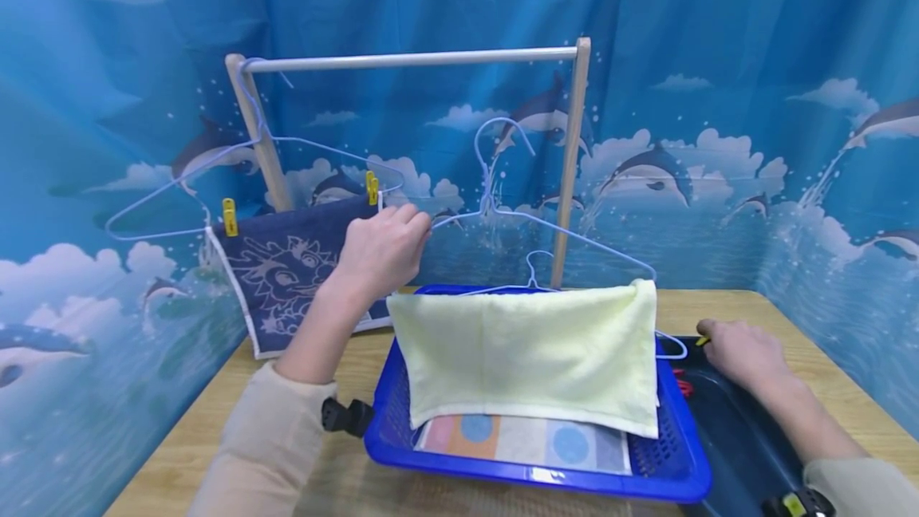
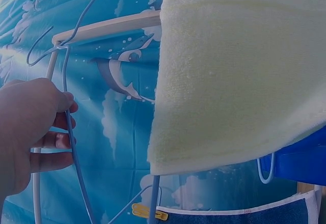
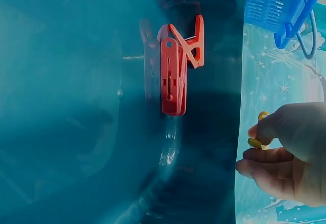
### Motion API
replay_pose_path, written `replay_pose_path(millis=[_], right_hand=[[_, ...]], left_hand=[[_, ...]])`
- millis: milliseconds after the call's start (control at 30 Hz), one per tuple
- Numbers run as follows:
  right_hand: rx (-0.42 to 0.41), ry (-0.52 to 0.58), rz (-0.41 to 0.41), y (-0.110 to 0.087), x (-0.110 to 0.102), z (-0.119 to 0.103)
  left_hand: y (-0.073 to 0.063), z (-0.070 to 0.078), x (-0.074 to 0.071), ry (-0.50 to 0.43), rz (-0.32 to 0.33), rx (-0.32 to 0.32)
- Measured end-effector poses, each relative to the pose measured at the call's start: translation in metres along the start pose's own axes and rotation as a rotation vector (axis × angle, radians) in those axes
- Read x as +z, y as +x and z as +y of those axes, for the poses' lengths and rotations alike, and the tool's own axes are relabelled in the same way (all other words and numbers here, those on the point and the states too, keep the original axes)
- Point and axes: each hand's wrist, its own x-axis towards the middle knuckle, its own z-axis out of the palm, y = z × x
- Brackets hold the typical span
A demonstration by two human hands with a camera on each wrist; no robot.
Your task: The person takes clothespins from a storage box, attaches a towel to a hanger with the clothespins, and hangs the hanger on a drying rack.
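My left hand (image 1: 386,250) pinches one shoulder of a light blue wire hanger (image 1: 567,234), held up in front of the rack. Over the hanger's lower bar hangs a pale yellow towel (image 1: 531,357). In the left wrist view, thumb and fingers of the left hand (image 2: 43,132) close on the hanger wire (image 2: 76,158). At the right, my right hand (image 1: 743,353) pinches a yellow clothespin (image 1: 703,340) over the far end of a dark tray (image 1: 739,429). Red clothespins (image 3: 174,76) lie in that tray in the right wrist view.
Below the towel stands a blue basket (image 1: 538,479) holding a patterned cloth (image 1: 513,443) and another hanger (image 1: 533,284). A navy cloth (image 1: 280,278), held by yellow clothespins (image 1: 230,218), hangs from a hanger on the rack's rail (image 1: 416,60), at its left end.
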Motion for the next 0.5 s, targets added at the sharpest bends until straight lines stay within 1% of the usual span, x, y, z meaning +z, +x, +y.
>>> replay_pose_path(millis=[233, 367, 500], right_hand=[[-0.004, -0.033, 0.016, -0.0010, 0.0004, -0.0017], [-0.006, -0.017, -0.010, -0.0012, -0.0005, -0.0017], [-0.007, 0.025, -0.028, 0.0003, -0.0013, -0.0017]], left_hand=[[0.0002, 0.0007, -0.0009, 0.002, -0.008, -0.007], [0.0001, 0.0012, -0.0008, 0.005, -0.005, -0.005], [0.0001, 0.0017, -0.0005, 0.012, -0.001, -0.005]])
